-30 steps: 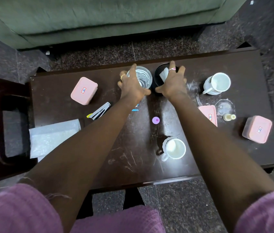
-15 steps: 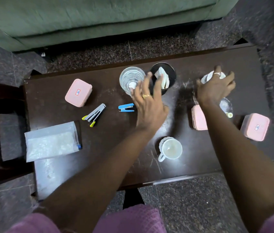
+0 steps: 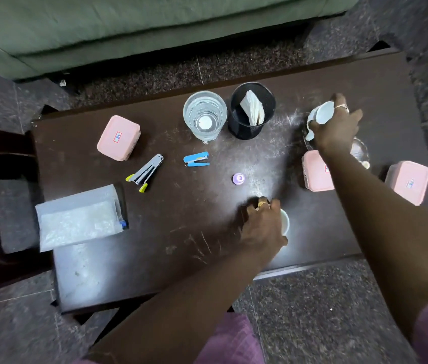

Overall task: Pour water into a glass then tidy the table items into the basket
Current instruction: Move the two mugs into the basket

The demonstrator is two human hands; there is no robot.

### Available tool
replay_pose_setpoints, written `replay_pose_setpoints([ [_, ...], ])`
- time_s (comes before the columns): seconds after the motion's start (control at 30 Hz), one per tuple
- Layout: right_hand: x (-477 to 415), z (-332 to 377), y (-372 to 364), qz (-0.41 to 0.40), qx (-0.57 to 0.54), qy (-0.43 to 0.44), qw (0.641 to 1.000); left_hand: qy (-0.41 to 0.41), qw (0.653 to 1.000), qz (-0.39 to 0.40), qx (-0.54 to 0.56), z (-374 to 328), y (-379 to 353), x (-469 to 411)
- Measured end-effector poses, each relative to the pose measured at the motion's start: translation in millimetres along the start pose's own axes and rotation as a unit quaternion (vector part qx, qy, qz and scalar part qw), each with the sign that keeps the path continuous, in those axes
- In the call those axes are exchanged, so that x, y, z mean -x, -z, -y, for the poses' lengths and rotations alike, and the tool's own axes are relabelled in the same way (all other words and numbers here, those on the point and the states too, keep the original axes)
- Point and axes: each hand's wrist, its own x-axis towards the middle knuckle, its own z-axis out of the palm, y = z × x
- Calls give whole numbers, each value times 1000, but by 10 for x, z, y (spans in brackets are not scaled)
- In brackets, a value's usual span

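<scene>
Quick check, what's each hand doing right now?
Left hand: closed over the near white cup; whether it is lifted cannot be told.
Right hand: holding the far white cup, tilted.

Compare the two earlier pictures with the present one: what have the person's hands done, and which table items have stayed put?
The left hand left the glass and came back to cover the near white cup. The right hand left the black holder, went right and now grips the far white cup, tilted. The staplers, purple cap and pink boxes have stayed in place.

both hands [image 3: 262,227] grip white cups [image 3: 320,115].
</scene>
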Motion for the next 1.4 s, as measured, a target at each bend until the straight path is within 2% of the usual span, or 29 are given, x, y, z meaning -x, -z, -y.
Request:
replay_pose_setpoints([
  [0.1, 238, -24, -92, -67, -5, 46, 997, -40, 999, 0, -4, 60, 10, -4],
  [0.27, 790, 35, -198, -154, -22, 84, 984, -56, 998, 4, 32, 262, 305, 57],
  [0.4, 1422, 164, -307, -155, -18, 96, 983, -57, 996, -7, 67, 631, 751, 280],
  [0.6, 2515, 580, -672, -120, 0, 196, 973, -28, 994, -64, 89, 1414, 1528, 735],
  [0.67, 2874, 947, -852, -118, -29, 265, 957, -4, 989, -98, 108, 1857, 1850, 979],
  [0.73, 2988, 1159, -925, -144, -26, 317, 937, 21, 981, -121, 148, 2015, 2065, 1130],
  [0.9, 3614, 2490, -1108, -145, -114, 413, 892, 98, 945, -243, 197, 3018, 2916, 1689],
  [1.0, 3993, 3253, -1202, -85, -172, 491, 850, 162, 892, -352, 232, 3617, 3394, 1957],
  [1.1, 4319, 3915, -1329, 27, -177, 533, 827, 228, 840, -433, 233, 4173, 3828, 2115],
  [1.2, 4669, 4486, -1480, 165, -149, 528, 820, 307, 801, -448, 251, 4721, 4203, 2194],
  [1.3, 4908, 4921, -1656, 203, -104, 560, 796, 381, 767, -428, 290, 5140, 4457, 2175],
  [1.4, 5043, 5243, -1865, 235, -48, 570, 786, 412, 759, -430, 265, 5411, 4500, 2122],
])
